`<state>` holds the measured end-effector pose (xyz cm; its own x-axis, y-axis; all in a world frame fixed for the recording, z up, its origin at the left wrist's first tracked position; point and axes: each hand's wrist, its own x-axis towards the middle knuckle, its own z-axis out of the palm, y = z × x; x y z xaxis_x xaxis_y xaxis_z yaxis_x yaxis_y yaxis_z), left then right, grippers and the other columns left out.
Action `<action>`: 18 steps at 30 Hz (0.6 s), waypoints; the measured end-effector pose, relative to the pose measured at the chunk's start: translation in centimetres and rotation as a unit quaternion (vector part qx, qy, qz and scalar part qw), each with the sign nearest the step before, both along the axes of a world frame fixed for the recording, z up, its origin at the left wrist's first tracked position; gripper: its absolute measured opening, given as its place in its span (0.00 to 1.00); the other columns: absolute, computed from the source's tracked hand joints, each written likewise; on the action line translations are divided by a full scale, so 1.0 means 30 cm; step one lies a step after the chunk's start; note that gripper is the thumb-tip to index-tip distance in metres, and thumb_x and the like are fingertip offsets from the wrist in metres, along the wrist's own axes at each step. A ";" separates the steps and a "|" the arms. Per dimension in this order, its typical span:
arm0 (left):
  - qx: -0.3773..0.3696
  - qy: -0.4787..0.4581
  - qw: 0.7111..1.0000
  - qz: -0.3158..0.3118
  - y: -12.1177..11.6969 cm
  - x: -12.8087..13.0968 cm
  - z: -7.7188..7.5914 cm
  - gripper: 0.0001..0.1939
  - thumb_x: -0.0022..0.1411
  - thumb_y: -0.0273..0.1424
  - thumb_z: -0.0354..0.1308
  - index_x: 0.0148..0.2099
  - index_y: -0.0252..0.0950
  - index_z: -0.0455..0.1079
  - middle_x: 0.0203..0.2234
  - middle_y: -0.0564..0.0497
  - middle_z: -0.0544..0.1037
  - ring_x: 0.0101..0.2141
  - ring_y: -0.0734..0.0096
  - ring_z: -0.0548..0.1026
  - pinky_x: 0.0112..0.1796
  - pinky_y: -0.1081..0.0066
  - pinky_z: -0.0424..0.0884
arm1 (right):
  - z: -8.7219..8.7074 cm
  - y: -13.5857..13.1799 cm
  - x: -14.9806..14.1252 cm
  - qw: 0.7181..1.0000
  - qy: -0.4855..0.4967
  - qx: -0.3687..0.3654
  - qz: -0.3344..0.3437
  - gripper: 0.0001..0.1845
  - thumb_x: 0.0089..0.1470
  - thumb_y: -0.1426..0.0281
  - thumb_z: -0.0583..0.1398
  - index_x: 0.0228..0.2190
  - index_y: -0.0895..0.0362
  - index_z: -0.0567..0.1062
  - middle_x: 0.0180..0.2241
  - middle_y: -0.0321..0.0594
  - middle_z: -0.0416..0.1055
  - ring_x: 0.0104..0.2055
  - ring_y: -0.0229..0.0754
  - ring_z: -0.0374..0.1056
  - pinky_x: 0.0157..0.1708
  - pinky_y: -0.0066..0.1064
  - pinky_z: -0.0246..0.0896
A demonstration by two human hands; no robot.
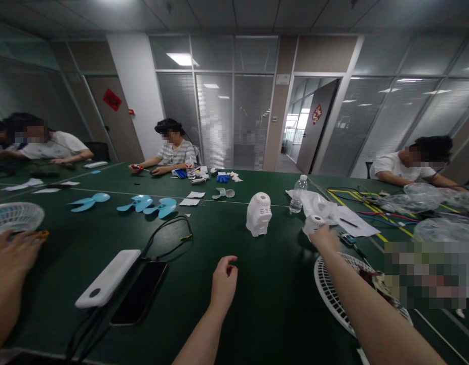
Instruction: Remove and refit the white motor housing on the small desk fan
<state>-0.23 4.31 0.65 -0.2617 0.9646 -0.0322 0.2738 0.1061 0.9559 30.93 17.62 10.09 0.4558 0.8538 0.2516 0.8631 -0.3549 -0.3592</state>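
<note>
My right hand (326, 240) reaches out over a round white fan grille (325, 284) and is closed on a white plastic fan motor housing (312, 221); its fingertips are partly hidden and slightly blurred. My left hand (224, 280) is held over the green table with its fingers loosely curled, a gap at the thumb and nothing in it. Beyond and between my hands, a second white fan motor housing (259, 215) stands upright on the table. Metal parts with wires (379, 284) lie on the grille, partly covered by my forearm.
Left of me lie a white power bank (108, 279), a black phone (139, 293) and cables. Blue fan blades (161, 208) lie farther off. A water bottle (298, 194), paper (356, 222) and plastic bags (443, 233) are right. A co-worker's hand (17, 251) is at far left.
</note>
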 end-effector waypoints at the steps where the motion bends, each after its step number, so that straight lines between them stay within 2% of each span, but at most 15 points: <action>1: -0.001 -0.002 1.000 0.001 0.000 0.001 -0.001 0.16 0.61 0.33 0.51 0.51 0.38 0.69 0.43 0.46 0.75 0.40 0.62 0.75 0.40 0.62 0.72 | 0.011 -0.019 -0.022 1.000 -0.004 0.015 0.010 0.31 0.56 0.63 0.59 0.56 0.67 0.61 0.54 0.60 0.63 0.55 0.57 0.62 0.51 0.51 0.60; 3: -0.002 -0.004 1.000 0.004 0.001 0.002 -0.002 0.16 0.61 0.32 0.51 0.51 0.38 0.69 0.44 0.46 0.75 0.40 0.62 0.75 0.40 0.63 0.72 | 0.036 -0.088 -0.065 0.997 -0.013 0.052 0.054 0.37 0.55 0.64 0.59 0.60 0.69 0.55 0.57 0.62 0.59 0.60 0.57 0.57 0.56 0.47 0.56; 6: -0.002 0.000 1.000 0.007 0.003 0.004 -0.006 0.16 0.61 0.32 0.51 0.50 0.38 0.69 0.44 0.45 0.75 0.40 0.62 0.75 0.40 0.63 0.72 | 0.078 -0.275 -0.087 0.979 -0.026 0.127 0.154 0.35 0.57 0.61 0.55 0.62 0.58 0.52 0.61 0.47 0.57 0.63 0.46 0.54 0.60 0.37 0.52; 7: -0.003 0.001 1.000 0.006 0.003 0.004 -0.007 0.16 0.60 0.32 0.51 0.50 0.38 0.69 0.44 0.45 0.75 0.40 0.62 0.75 0.40 0.63 0.72 | 0.091 -0.350 -0.072 0.957 -0.028 0.205 0.206 0.34 0.57 0.60 0.54 0.61 0.59 0.54 0.60 0.49 0.58 0.62 0.48 0.55 0.60 0.41 0.52; 8: -0.006 0.002 1.000 0.006 0.004 0.004 -0.007 0.16 0.60 0.32 0.51 0.50 0.38 0.69 0.44 0.45 0.75 0.40 0.62 0.75 0.40 0.63 0.72 | 0.101 -0.423 -0.042 0.936 -0.038 0.267 0.227 0.33 0.57 0.58 0.53 0.60 0.57 0.56 0.59 0.49 0.60 0.61 0.51 0.57 0.59 0.44 0.53; 10: -0.009 0.004 1.000 0.001 0.004 0.006 -0.007 0.16 0.60 0.33 0.51 0.50 0.38 0.69 0.43 0.46 0.75 0.41 0.62 0.75 0.40 0.63 0.72 | 0.105 -0.545 0.063 0.919 -0.059 0.341 0.190 0.34 0.55 0.55 0.54 0.60 0.55 0.59 0.57 0.49 0.63 0.60 0.55 0.58 0.59 0.50 0.51; 11: -0.010 0.007 1.000 -0.004 0.004 0.007 -0.007 0.16 0.61 0.33 0.51 0.51 0.38 0.69 0.43 0.46 0.75 0.40 0.62 0.75 0.40 0.63 0.72 | 0.096 -0.586 0.134 0.923 -0.055 0.350 0.147 0.34 0.54 0.54 0.53 0.59 0.54 0.60 0.57 0.50 0.64 0.60 0.56 0.58 0.60 0.51 0.50; 14: -0.008 0.021 1.000 -0.012 0.003 0.012 -0.006 0.17 0.61 0.34 0.50 0.51 0.39 0.69 0.43 0.47 0.75 0.40 0.62 0.75 0.40 0.63 0.72 | 0.011 -0.625 0.380 0.962 0.024 0.270 0.028 0.35 0.51 0.51 0.53 0.58 0.51 0.63 0.57 0.51 0.64 0.60 0.57 0.59 0.57 0.49 0.54; 16: -0.005 0.033 0.999 -0.014 0.002 0.013 -0.006 0.17 0.61 0.34 0.50 0.51 0.40 0.69 0.44 0.47 0.75 0.40 0.62 0.75 0.40 0.63 0.72 | -0.079 -0.606 0.514 0.976 0.121 0.180 0.035 0.35 0.50 0.49 0.49 0.55 0.51 0.68 0.57 0.52 0.65 0.60 0.57 0.59 0.55 0.47 0.59; 18: -0.004 0.043 0.999 -0.016 0.000 0.012 -0.007 0.17 0.61 0.34 0.50 0.51 0.40 0.69 0.44 0.47 0.75 0.40 0.62 0.75 0.40 0.63 0.72 | -0.168 -0.581 0.582 0.981 0.157 0.109 0.043 0.31 0.47 0.49 0.48 0.45 0.51 0.75 0.50 0.53 0.72 0.55 0.57 0.66 0.50 0.44 0.65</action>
